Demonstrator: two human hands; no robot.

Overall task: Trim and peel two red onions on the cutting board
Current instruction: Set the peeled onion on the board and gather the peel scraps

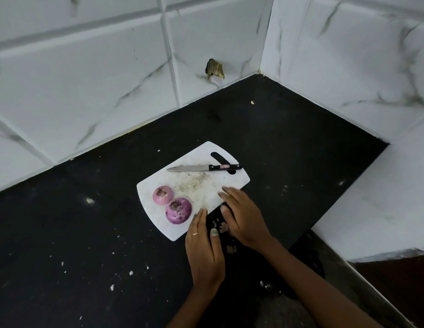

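Two peeled red onions sitting on board, hands at its near edge.
Smaller onion point(163, 195) and larger onion point(178, 210) touching on white cutting board point(206, 159); knife point(203, 167) lying at far end. Left hand point(203, 247) and right hand point(241, 217) both open, flat, gripping nothing, onion scraps point(224, 227) lying between them on black counter point(87, 233).
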